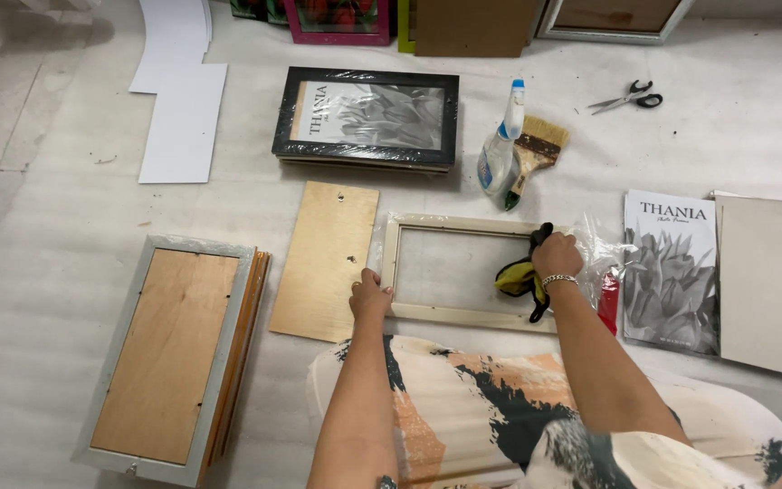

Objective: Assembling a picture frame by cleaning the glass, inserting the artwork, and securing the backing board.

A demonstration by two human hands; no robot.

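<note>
A pale wooden picture frame (427, 312) lies flat in front of me with its glass facing up. My left hand (369, 294) presses on the frame's near left corner, fingers curled on its edge. My right hand (556, 257) is closed on a yellow and black cloth (519, 276) that rests on the right part of the glass. A thin wooden backing board (326, 258) lies just left of the frame.
A stack of frames lies face down at the left (169, 358). A black wrapped frame (364, 118), a spray bottle (500, 149), a brush (536, 154) and scissors (628, 97) lie beyond. A grey flower print (670, 276) and cardboard (767, 285) lie right. White sheets (183, 122) lie far left.
</note>
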